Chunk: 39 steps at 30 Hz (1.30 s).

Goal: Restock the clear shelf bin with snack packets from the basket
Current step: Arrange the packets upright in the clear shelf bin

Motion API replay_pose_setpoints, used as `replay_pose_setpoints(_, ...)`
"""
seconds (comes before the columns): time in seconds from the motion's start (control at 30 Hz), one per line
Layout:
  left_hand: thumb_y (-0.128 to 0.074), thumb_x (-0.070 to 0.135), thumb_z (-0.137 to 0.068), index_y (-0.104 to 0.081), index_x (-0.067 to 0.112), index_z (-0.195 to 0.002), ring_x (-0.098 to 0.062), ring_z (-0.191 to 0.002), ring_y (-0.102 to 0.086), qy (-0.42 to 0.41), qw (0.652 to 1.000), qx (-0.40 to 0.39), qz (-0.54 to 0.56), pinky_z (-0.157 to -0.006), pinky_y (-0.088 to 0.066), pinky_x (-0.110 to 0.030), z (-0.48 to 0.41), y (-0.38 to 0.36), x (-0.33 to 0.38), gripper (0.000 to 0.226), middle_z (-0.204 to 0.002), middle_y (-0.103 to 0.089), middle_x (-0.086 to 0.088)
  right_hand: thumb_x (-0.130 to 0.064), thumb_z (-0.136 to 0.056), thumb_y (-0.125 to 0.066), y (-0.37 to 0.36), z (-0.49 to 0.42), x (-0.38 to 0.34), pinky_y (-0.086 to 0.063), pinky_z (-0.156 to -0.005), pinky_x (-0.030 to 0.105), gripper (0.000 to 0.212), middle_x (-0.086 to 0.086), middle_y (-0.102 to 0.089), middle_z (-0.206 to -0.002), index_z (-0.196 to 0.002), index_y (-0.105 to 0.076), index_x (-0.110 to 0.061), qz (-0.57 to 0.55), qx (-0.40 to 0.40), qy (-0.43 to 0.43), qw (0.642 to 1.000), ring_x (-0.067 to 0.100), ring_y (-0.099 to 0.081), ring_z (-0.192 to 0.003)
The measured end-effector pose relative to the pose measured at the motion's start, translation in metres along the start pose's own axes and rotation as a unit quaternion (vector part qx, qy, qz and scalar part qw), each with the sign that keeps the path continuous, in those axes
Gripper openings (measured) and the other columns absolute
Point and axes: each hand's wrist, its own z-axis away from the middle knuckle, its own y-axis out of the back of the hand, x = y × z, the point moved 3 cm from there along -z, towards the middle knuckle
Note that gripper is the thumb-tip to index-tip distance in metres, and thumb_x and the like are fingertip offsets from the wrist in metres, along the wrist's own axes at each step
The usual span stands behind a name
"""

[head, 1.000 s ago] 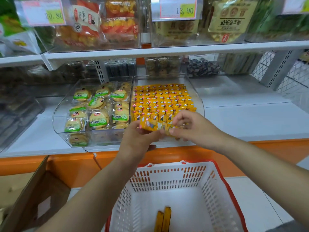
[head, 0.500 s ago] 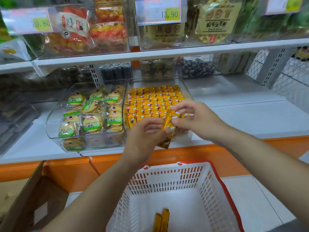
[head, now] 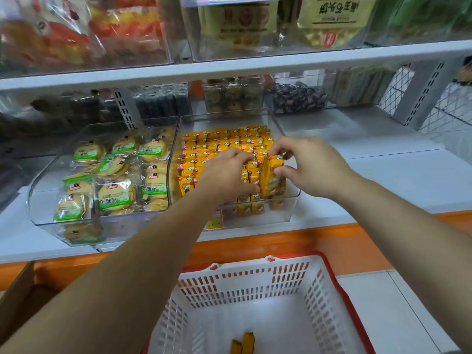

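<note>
A clear shelf bin on the lower shelf holds tight rows of small yellow snack packets. Both hands are inside its front right corner. My right hand pinches an upright yellow packet between thumb and fingers, standing among the front rows. My left hand rests palm down on the packets just left of it, fingers touching the held packet's side. Below, a white basket with a red rim holds two yellow packets at its bottom.
A second clear bin with round green-labelled biscuit packs stands left of the yellow bin. An upper shelf with bagged snacks overhangs. Bare white shelf lies to the right. A cardboard box sits at lower left.
Both hands moved forward from in front of the bin into it, carrying the yellow packet, which now stands upright in the front right rows. The view has drawn closer to the shelf.
</note>
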Motion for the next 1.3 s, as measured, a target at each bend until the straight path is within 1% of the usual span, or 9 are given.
replay_pose_setpoints(0.1, -0.074, 0.068, -0.078, -0.033, 0.042, -0.156, -0.024, -0.149, -0.031, -0.013, 0.998, -0.036, -0.052, -0.119, -0.032, -0.048, -0.008, -0.006, -0.007, 0.092, -0.164, -0.029, 0.005, -0.036, -0.084, -0.075, -0.008, -0.004, 0.003, -0.043, -0.08, 0.034, 0.031, 0.004, -0.066, -0.106, -0.112, -0.063, -0.039, 0.058, -0.014, 0.0, 0.998, 0.028, -0.06, -0.105)
replay_pose_setpoints(0.33, -0.071, 0.068, -0.08, -0.034, 0.044, -0.155, -0.023, -0.15, -0.031, -0.023, 0.998, -0.027, -0.053, -0.119, -0.032, -0.047, -0.008, -0.01, -0.016, 0.087, -0.165, -0.03, 0.005, -0.044, -0.081, -0.077, -0.019, -0.017, 0.006, -0.038, -0.072, 0.032, 0.033, 0.001, -0.058, -0.097, -0.11, -0.062, -0.042, 0.103, 0.009, 0.007, 0.995, 0.027, -0.058, -0.098)
replay_pose_setpoints(0.67, -0.074, 0.066, -0.078, -0.036, 0.04, -0.155, -0.022, -0.147, -0.035, -0.015, 0.999, -0.021, -0.037, -0.116, -0.035, -0.044, -0.009, -0.012, -0.014, 0.089, -0.163, -0.034, 0.005, -0.046, -0.079, -0.074, -0.044, -0.032, 0.001, -0.041, -0.091, 0.038, 0.034, -0.003, -0.062, -0.118, -0.112, -0.07, -0.039, 0.227, -0.038, 0.021, 0.973, 0.022, -0.049, -0.118)
replay_pose_setpoints(0.77, -0.075, 0.062, -0.077, -0.036, 0.036, -0.155, -0.023, -0.146, -0.036, -0.013, 1.0, 0.004, -0.024, -0.117, -0.034, -0.045, -0.011, -0.01, -0.007, 0.091, -0.161, -0.036, 0.004, -0.046, -0.079, -0.076, -0.033, -0.025, 0.006, -0.043, -0.092, 0.038, 0.042, -0.002, -0.058, -0.122, -0.118, -0.067, -0.034, 0.162, -0.019, 0.011, 0.987, 0.022, -0.048, -0.118)
replay_pose_setpoints(0.9, -0.077, 0.061, -0.077, -0.027, 0.035, -0.159, -0.024, -0.153, -0.025, -0.049, 0.998, 0.026, -0.016, -0.122, -0.025, -0.047, -0.016, -0.01, 0.009, 0.1, -0.167, -0.026, 0.002, -0.039, -0.078, -0.078, -0.019, -0.004, 0.018, -0.046, -0.094, 0.038, 0.06, -0.001, -0.052, -0.127, -0.133, -0.058, -0.026, 0.076, 0.083, -0.019, 0.993, 0.024, -0.049, -0.119)
replay_pose_setpoints(1.0, -0.076, 0.064, -0.078, -0.019, 0.036, -0.161, -0.023, -0.157, -0.014, -0.058, 0.997, -0.024, -0.041, -0.126, -0.018, -0.053, -0.025, -0.017, 0.016, 0.105, -0.171, -0.015, 0.004, -0.037, -0.083, -0.076, -0.025, 0.016, 0.032, -0.047, -0.092, 0.037, 0.077, -0.002, -0.051, -0.133, -0.149, -0.038, -0.027, -0.017, 0.044, -0.059, 0.997, 0.02, -0.056, -0.116)
replay_pose_setpoints(1.13, -0.072, 0.07, -0.077, -0.024, 0.043, -0.159, -0.022, -0.157, -0.016, -0.038, 0.997, -0.047, -0.056, -0.125, -0.017, -0.055, -0.033, -0.022, 0.014, 0.099, -0.172, -0.013, 0.008, -0.04, -0.092, -0.064, -0.037, 0.03, 0.042, -0.044, -0.084, 0.031, 0.086, -0.004, -0.054, -0.133, -0.157, -0.008, -0.035, -0.037, -0.025, -0.055, 0.997, 0.016, -0.057, -0.11)
replay_pose_setpoints(1.23, -0.073, 0.071, -0.076, -0.024, 0.043, -0.158, -0.023, -0.157, -0.018, -0.031, 0.996, -0.059, -0.064, -0.125, -0.02, -0.055, -0.033, -0.018, 0.018, 0.1, -0.171, -0.014, 0.008, -0.042, -0.094, -0.061, -0.036, 0.032, 0.039, -0.046, -0.082, 0.031, 0.084, -0.001, -0.056, -0.131, -0.155, -0.002, -0.04, -0.049, -0.031, -0.062, 0.996, 0.015, -0.057, -0.106)
replay_pose_setpoints(1.3, -0.074, 0.068, -0.077, -0.025, 0.038, -0.159, -0.024, -0.156, -0.02, -0.027, 0.995, -0.073, -0.063, -0.125, -0.022, -0.053, -0.028, -0.009, 0.025, 0.101, -0.171, -0.017, 0.004, -0.044, -0.092, -0.063, -0.03, 0.036, 0.036, -0.048, -0.081, 0.034, 0.08, 0.0, -0.055, -0.13, -0.153, -0.01, -0.041, -0.045, -0.023, -0.071, 0.996, 0.016, -0.058, -0.107)
